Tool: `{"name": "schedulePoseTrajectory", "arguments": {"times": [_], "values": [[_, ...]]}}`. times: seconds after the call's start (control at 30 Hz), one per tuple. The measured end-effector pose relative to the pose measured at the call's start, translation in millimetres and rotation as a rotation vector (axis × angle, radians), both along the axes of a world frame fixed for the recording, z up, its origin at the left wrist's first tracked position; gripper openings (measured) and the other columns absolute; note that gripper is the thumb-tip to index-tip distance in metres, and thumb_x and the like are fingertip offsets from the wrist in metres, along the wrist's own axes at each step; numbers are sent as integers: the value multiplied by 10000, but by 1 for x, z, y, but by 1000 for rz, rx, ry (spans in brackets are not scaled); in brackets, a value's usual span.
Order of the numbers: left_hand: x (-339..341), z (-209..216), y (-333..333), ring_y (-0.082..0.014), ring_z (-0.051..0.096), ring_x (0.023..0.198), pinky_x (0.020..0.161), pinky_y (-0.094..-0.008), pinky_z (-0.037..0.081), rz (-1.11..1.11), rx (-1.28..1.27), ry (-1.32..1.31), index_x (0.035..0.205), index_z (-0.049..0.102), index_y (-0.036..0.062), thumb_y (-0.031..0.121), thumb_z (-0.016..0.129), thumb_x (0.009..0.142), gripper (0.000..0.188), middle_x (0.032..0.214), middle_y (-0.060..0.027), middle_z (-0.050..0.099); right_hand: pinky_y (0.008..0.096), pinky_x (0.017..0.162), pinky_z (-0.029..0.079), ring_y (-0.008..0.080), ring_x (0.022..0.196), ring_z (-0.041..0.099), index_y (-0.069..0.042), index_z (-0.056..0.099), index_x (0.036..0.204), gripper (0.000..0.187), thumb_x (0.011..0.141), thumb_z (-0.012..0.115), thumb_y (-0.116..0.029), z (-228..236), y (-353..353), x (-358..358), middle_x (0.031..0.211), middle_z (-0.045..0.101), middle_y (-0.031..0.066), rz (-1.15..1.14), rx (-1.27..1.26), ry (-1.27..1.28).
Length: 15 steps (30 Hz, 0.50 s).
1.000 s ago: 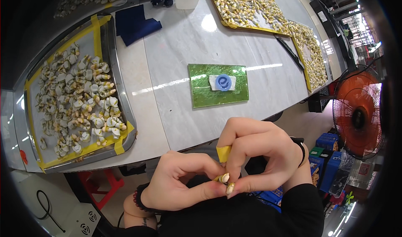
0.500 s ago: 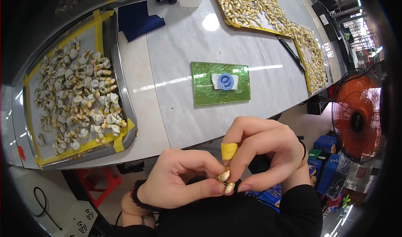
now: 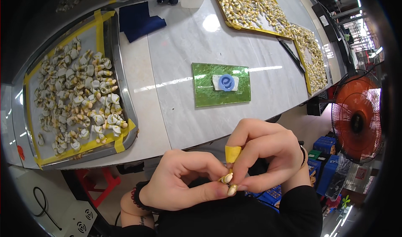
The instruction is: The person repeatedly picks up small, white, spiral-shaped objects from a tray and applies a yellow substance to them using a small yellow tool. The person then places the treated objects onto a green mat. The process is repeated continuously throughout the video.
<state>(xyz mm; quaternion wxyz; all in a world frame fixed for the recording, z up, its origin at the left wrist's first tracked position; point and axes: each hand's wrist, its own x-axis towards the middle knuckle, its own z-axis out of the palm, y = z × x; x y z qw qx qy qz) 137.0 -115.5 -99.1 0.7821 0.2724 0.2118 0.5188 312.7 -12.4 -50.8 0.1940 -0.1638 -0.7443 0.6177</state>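
My left hand [image 3: 186, 176] pinches a small cream-and-gold piece [image 3: 226, 178] between thumb and index finger, low in front of my body. Opposite it, my right hand [image 3: 266, 155] closes on the same piece, with index finger and thumb against its right side. Two pale rounded ends stick out between the fingertips, and the rest of the piece is hidden. One finger of my right hand wears a yellow wrap [image 3: 233, 154].
On the left stands a metal tray [image 3: 130, 99] of white-and-yellow pieces. A green slab [image 3: 201, 99] bears a round blue thing [image 3: 226, 82] on a white pad. Small pieces fill yellow-edged trays [image 3: 264, 5] at back right. A dark blue cloth [image 3: 136, 21] and an orange fan [image 3: 358, 115] flank the table.
Both hands have shifted slightly right with the piece between them. My right thumb has come in against the piece, where a small gap showed before.
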Motion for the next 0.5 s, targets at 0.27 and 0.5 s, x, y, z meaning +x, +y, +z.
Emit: {"name": "schedulePoseTrajectory", "arguments": {"times": [0.27, 0.5], "values": [[0, 3, 6, -127, 639, 825, 749, -239, 503, 8, 117, 188, 937, 636, -57, 24, 668, 809, 154, 873, -103, 675, 229, 591, 435, 153, 706, 582, -50, 688, 725, 105, 672, 775, -78, 1, 3, 6, 869, 579, 84, 36, -30, 6], [-21, 32, 5, -197, 651, 704, 629, -269, 497, 144, 359, 790, 874, 655, -3, 38, 733, 723, 175, 807, -108, 669, 293, 723, 470, 221, 847, 571, -55, 666, 874, 164, 728, 739, -74, 7, 5, 8, 986, 549, 100, 130, 129, -20]]}}
